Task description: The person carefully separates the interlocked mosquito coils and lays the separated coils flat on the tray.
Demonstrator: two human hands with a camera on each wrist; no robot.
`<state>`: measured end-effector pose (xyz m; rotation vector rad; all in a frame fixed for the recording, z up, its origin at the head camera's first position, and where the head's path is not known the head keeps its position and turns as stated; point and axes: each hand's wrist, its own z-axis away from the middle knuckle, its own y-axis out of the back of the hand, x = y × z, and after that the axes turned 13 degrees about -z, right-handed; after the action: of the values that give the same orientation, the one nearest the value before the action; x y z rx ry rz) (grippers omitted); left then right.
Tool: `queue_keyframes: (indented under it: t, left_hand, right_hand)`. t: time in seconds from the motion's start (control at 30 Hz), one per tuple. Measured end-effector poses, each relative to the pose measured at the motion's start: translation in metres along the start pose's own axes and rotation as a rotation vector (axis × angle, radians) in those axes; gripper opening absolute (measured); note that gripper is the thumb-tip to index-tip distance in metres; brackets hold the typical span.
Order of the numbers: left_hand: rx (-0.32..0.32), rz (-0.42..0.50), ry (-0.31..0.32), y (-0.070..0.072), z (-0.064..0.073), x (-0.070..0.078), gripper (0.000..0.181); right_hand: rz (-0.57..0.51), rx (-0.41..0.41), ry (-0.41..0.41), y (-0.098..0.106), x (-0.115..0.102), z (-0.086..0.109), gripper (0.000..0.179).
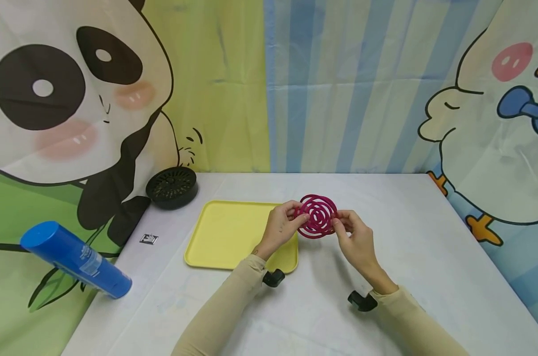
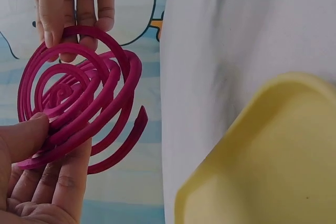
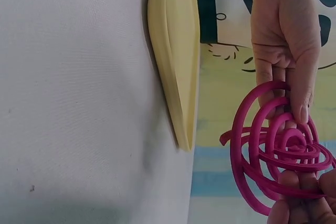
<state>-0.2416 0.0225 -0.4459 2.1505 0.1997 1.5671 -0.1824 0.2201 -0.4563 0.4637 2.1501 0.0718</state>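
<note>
A pair of magenta mosquito coils, their spirals still interlocked and tilted against each other, is held up above the table between both hands. My left hand pinches the left rim with the thumb in front and fingers behind. On the opposite rim, my right hand pinches with thumb and fingers. In the left wrist view the coils spread apart at one side, and a loose pointed end sticks out. The right wrist view shows gaps between the rings of the coils.
Behind the left forearm lies a yellow tray. A round black mosquito coil holder with a slotted top stands at the back left. A blue spray can is at the left edge, near a small metal piece. Printed curtains hang behind the white table.
</note>
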Motion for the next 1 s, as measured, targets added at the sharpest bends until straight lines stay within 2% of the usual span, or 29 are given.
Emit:
queue_keyframes:
  t: [0.2,0.4,0.57,0.73,1.0]
  left_hand:
    - [0.009,-0.002,-0.015,0.0,0.002,0.006,0.019]
    - [0.019,0.006,-0.013,-0.003,0.002,0.01,0.02]
    - [0.01,-0.007,-0.034,-0.004,0.003,0.013,0.019]
    - [-0.001,-0.015,-0.043,-0.003,0.003,0.014,0.018]
    - [-0.009,-0.024,-0.048,-0.001,0.002,0.01,0.018]
  right_hand:
    - [-0.06,-0.062,-0.046,0.001,0.0,0.0,0.016]
    - [-0.024,-0.098,-0.031,0.002,0.0,-0.002,0.023]
    - [0.047,-0.088,0.005,0.002,0.001,-0.003,0.021]
    - [0.021,-0.074,0.003,0.002,0.002,-0.005,0.012]
    - [0.011,-0.093,-0.014,0.001,0.001,-0.004,0.012]
